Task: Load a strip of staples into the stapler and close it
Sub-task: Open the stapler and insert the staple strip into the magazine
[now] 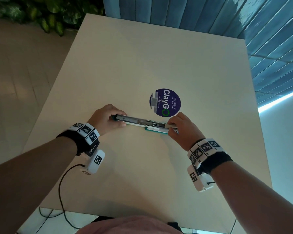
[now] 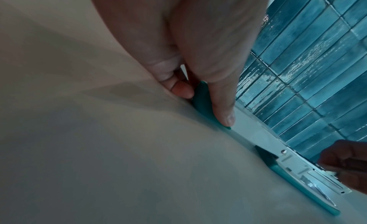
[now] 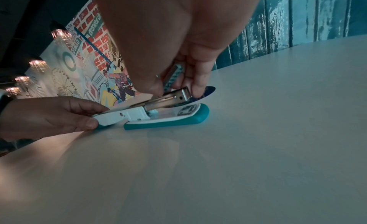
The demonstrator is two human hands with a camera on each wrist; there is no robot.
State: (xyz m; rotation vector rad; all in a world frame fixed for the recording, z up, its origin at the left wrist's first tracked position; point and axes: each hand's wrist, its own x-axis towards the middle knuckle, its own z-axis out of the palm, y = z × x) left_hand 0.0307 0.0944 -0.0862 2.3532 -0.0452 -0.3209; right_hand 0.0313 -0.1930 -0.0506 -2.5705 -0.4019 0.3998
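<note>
Stapler lies opened flat on counter. Left hand grip clamped on its lid end; right hand pinches staple strip over stapler's tray, not seated yet. Closing still to do.

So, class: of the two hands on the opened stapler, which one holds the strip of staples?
The right hand: it pinches the strip of staples over the stapler channel, while the left hand only holds the flipped-back lid.

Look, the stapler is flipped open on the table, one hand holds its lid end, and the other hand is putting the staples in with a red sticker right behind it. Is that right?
Almost. The round sticker is dark blue, not red, as the head view shows. The rest fits: the stapler lies open on the table, the left hand holds its lid end, and the right hand pinches the staples at the metal channel.
</note>
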